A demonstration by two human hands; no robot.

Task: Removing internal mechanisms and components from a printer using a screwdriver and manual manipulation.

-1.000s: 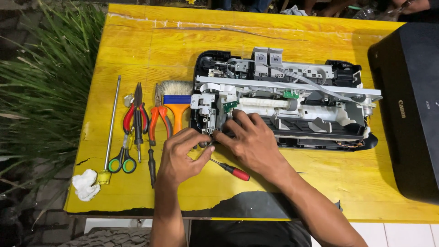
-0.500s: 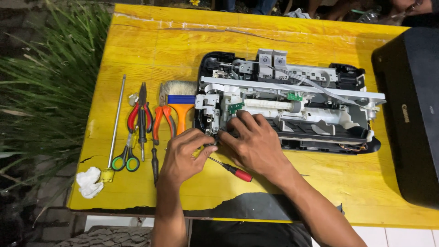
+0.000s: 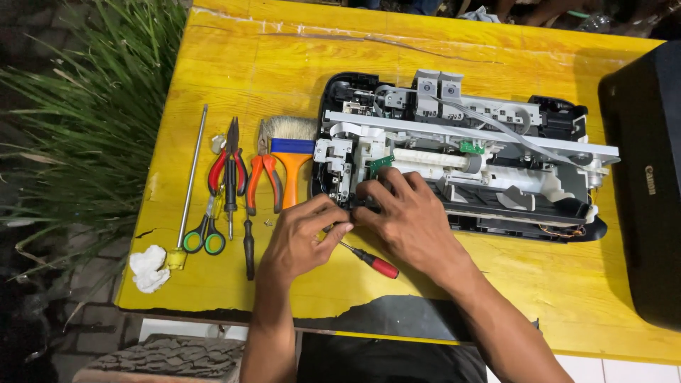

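Observation:
An opened printer chassis [image 3: 482, 167] with grey and white inner parts lies on a yellow table [image 3: 234, 71]. My left hand [image 3: 305, 237] pinches something small at the chassis's front left corner; what it grips is hidden by the fingers. My right hand [image 3: 408, 216] rests on the same corner beside it, fingers pressed on the black frame just below a small green circuit board [image 3: 381, 164]. A red-handled screwdriver [image 3: 372, 262] lies on the table under my hands.
Left of the chassis lie an orange-handled brush [image 3: 291, 159], orange pliers [image 3: 264, 181], red pliers [image 3: 228, 167], green scissors [image 3: 204, 234], a long metal rod [image 3: 191, 174] and a white tissue [image 3: 149, 268]. A black printer cover [image 3: 649, 184] stands right. Grass borders the left edge.
The view has shifted slightly. Both hands stay at the chassis's front left corner, with only small finger movement.

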